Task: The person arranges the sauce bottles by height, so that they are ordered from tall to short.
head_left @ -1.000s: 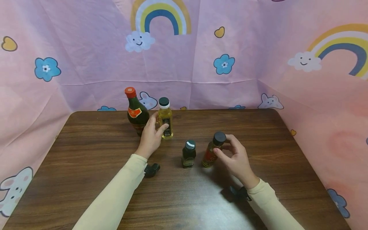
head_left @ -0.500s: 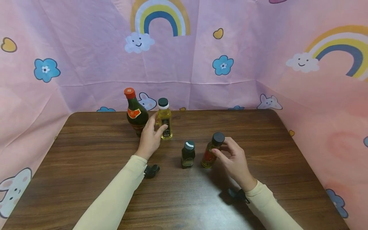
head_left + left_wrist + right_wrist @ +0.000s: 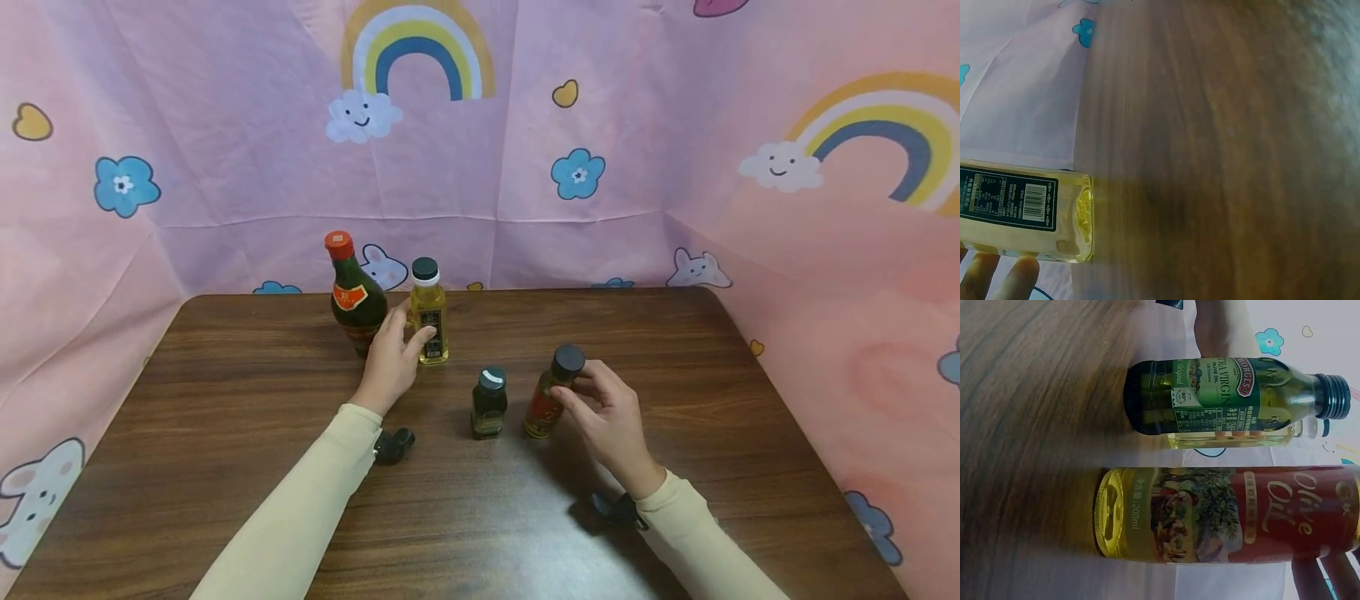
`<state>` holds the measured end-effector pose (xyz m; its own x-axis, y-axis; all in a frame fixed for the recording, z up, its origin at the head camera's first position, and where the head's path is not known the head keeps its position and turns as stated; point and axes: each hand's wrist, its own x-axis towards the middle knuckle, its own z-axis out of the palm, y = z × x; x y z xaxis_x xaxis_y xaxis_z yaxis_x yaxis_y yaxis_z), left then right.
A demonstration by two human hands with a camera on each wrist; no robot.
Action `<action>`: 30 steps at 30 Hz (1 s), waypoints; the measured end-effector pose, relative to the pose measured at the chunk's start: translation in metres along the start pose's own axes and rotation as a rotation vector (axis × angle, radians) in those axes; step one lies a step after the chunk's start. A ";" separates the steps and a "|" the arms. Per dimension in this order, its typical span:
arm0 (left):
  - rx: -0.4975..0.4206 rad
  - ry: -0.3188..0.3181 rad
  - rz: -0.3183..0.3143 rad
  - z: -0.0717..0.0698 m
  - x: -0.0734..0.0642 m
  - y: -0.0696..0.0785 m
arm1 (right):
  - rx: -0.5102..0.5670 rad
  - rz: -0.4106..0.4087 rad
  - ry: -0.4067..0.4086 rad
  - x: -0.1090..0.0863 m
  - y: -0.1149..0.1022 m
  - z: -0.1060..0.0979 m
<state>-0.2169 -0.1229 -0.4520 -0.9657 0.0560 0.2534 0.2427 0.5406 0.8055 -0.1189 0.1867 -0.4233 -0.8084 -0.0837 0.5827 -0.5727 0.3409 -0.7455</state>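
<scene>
In the head view my left hand (image 3: 388,362) holds a clear bottle of yellow oil (image 3: 438,304) with a dark green cap, thumb in front and fingers behind. The left wrist view shows its barcode label (image 3: 1016,199) and fingertips (image 3: 1022,275) along its side. My right hand (image 3: 613,421) grips a slim olive oil bottle (image 3: 542,412) with a red label and black cap, slightly tilted. Its "Olive Oil" label (image 3: 1291,503) shows up close in the right wrist view. Between the hands stands a small dark green olive oil bottle (image 3: 489,414), untouched.
A taller dark green bottle (image 3: 358,296) with a red cap stands at the back, just left of the yellow oil and partly behind the left hand. The brown wooden table (image 3: 225,417) meets a pink patterned cloth (image 3: 247,167) at its back and sides.
The right hand's fingers sit a little lower beside the red-labelled bottle's cap than a second ago. Left hand and other bottles keep their places; the head view has shifted slightly.
</scene>
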 end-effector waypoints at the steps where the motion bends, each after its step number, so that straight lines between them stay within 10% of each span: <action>1: 0.000 -0.001 -0.004 0.000 0.000 0.000 | 0.008 -0.003 0.000 0.000 0.002 0.000; 16: 0.016 -0.007 0.000 0.000 0.000 -0.006 | 0.038 -0.078 0.060 0.028 0.002 -0.003; 30: 0.001 -0.019 -0.017 -0.001 -0.001 -0.004 | 0.073 -0.001 0.017 0.078 0.017 0.037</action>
<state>-0.2172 -0.1258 -0.4552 -0.9713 0.0623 0.2294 0.2259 0.5423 0.8093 -0.1963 0.1518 -0.4025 -0.8057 -0.0679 0.5885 -0.5825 0.2715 -0.7662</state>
